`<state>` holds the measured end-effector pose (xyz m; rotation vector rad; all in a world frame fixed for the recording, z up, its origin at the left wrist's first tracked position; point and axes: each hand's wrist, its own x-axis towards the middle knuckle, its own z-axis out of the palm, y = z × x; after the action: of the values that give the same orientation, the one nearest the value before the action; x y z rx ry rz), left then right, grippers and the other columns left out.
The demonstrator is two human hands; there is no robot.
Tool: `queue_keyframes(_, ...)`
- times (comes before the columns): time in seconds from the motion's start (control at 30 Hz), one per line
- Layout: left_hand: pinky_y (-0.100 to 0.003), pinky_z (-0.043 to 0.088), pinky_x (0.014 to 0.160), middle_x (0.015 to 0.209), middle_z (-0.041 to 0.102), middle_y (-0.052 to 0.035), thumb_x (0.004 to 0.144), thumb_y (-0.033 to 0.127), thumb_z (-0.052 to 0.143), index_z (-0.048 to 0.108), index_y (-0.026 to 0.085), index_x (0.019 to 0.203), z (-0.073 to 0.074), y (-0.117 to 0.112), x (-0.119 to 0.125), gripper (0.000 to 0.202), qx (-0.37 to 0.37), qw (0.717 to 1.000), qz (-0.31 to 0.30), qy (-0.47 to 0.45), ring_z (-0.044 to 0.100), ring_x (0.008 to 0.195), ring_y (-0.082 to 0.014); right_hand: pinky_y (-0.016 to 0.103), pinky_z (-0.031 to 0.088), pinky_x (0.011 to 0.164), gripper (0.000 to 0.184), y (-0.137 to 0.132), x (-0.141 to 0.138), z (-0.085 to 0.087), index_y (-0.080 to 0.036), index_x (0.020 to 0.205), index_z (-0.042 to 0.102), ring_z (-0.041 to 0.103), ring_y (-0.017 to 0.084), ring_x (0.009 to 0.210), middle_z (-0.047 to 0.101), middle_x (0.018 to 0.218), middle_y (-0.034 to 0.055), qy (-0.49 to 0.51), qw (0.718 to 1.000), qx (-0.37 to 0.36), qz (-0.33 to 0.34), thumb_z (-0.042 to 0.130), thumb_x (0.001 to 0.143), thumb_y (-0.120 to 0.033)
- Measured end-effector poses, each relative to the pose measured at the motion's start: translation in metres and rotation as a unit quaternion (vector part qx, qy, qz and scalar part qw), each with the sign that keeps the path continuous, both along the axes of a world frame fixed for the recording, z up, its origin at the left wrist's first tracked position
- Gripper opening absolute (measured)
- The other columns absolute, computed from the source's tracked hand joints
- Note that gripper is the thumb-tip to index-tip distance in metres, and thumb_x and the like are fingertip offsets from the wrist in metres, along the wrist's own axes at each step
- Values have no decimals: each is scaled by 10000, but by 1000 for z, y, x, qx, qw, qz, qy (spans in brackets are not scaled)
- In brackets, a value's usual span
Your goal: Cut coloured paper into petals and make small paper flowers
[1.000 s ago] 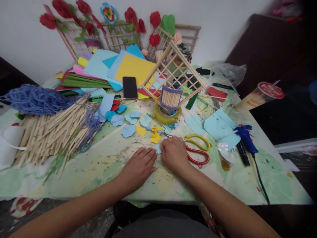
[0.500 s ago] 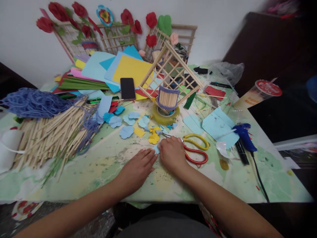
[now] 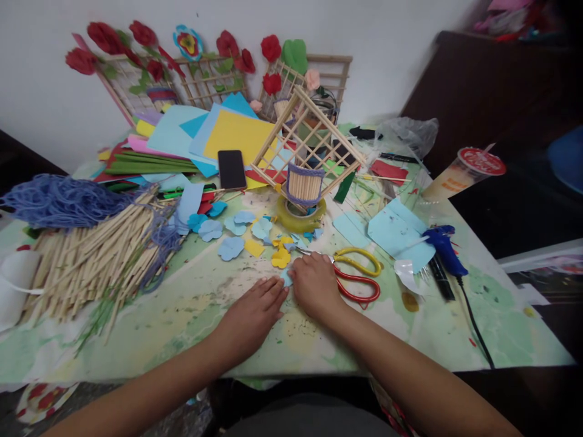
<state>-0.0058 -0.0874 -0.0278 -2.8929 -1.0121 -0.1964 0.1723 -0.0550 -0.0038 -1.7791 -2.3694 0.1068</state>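
Observation:
A small piece of light blue paper (image 3: pixel 286 277) lies on the table between my two hands, mostly covered by fingers. My left hand (image 3: pixel 252 312) rests low on the cloth, fingers stretched out and their tips at the paper's left side. Curled over the paper's right side, my right hand (image 3: pixel 316 284) is closed on it; the thumb is hidden. Right beside that hand lie scissors (image 3: pixel 357 274) with one yellow and one red handle. Just beyond my fingers are a yellow paper flower (image 3: pixel 281 257) and several blue paper flowers, among them a light blue one (image 3: pixel 231 248).
A stick lattice (image 3: pixel 310 133) with a small stick basket stands by a roll of tape (image 3: pixel 298 220). Left are bundled sticks (image 3: pixel 100 255) and blue yarn (image 3: pixel 64 199). A phone (image 3: pixel 232 169) lies behind. At right are a blue glue gun (image 3: pixel 449 252) and a drink cup (image 3: pixel 462 175).
The whole view has shifted slightly, with the objects a little lower and further left. Both hands stay at the blue paper with almost the same pose.

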Motion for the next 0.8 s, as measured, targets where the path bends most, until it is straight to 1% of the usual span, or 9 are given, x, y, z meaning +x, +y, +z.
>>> queue_keyframes(0.17, -431, 363, 1023, 1271, 566, -135, 949, 261, 316, 529, 91, 1233, 0, 0, 0, 394, 4, 1000, -10, 8, 465, 1227, -257, 378, 300, 807, 198, 0, 0, 0, -160, 874, 623, 517, 251, 919, 647, 880, 92, 1, 1000, -4, -2, 461, 898, -273)
queue_keyframes(0.23, -427, 349, 1031, 1267, 570, -131, 950, 260, 315, 537, 98, 1229, 2, 0, 0, 392, 4, 1000, -4, 5, 463, 1227, -251, 379, 297, 809, 194, -1, -1, 0, -161, 875, 620, 513, 251, 920, 644, 882, 91, 1, 1000, -5, -2, 464, 897, -275)
queue_keyframes(0.37, -402, 271, 1080, 1323, 533, -93, 949, 259, 321, 528, 132, 1248, 4, -1, 2, 385, 6, 1000, 7, -4, 421, 1261, -214, 377, 294, 806, 163, -1, -1, -1, -164, 869, 603, 503, 250, 909, 631, 884, 85, 2, 1000, 5, -6, 487, 884, -277)
queue_keyframes(0.47, -367, 201, 1106, 1359, 501, -74, 952, 248, 301, 514, 128, 1263, 4, -1, 2, 396, 23, 1000, -11, -2, 374, 1296, -190, 378, 294, 801, 142, -1, 0, -3, -163, 878, 584, 492, 252, 903, 617, 893, 82, 2, 1000, 15, -9, 507, 872, -282)
queue_keyframes(0.57, -363, 167, 1111, 1348, 512, -78, 953, 237, 279, 513, 121, 1267, 4, -2, 0, 408, 26, 999, -24, 16, 375, 1295, -193, 381, 293, 805, 148, -1, 0, -4, -160, 912, 566, 479, 254, 917, 605, 918, 86, -1, 1000, 16, -10, 512, 874, -293)
queue_keyframes(0.73, -389, 197, 1097, 1396, 455, -89, 927, 191, 278, 400, 170, 1361, 10, -1, 0, 451, -18, 997, -30, 69, 365, 1306, -207, 388, 289, 823, 155, 0, 0, -7, -158, 949, 548, 468, 257, 947, 591, 962, 89, -3, 1000, 15, -6, 514, 883, -293)
queue_keyframes(0.8, -401, 219, 1087, 1393, 455, -108, 913, 166, 278, 378, 164, 1373, 13, -2, 2, 471, -28, 996, -30, 77, 377, 1301, -218, 388, 293, 819, 157, 0, 0, -7, -157, 950, 550, 470, 259, 945, 592, 960, 90, -4, 1000, 16, -4, 512, 886, -295)
